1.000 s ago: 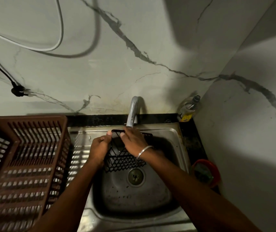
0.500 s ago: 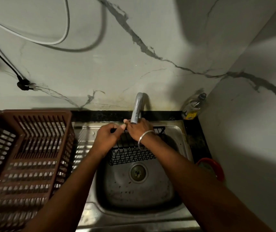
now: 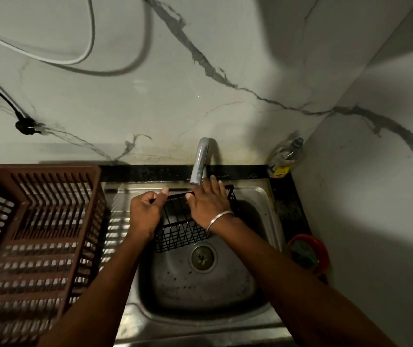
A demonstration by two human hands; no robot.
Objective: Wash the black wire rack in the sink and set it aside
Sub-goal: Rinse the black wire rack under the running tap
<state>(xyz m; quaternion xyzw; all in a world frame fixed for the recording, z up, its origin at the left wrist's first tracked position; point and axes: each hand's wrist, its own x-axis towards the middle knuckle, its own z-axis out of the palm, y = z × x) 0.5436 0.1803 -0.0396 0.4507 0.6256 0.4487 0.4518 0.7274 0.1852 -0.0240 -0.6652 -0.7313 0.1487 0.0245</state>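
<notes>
The black wire rack (image 3: 182,234) hangs tilted over the steel sink (image 3: 258,196), right under the tap spout (image 3: 199,161). My left hand (image 3: 145,212) grips the rack's left end, thumb up on its top bar. My right hand (image 3: 210,200) lies flat over the rack's upper right part with fingers stretched toward the spout; a silver bangle sits on that wrist. The right hand hides much of the rack's top. I cannot tell whether water is running.
A brown plastic dish basket (image 3: 32,234) stands on the drainboard left of the sink. A dish-soap bottle (image 3: 286,157) leans in the back corner. A red bowl (image 3: 308,254) sits right of the sink by the wall. Cables hang on the marble wall.
The rack has shifted right and back under the spout. My right hand has moved from the top bar's middle to lie flat over the rack's right part.
</notes>
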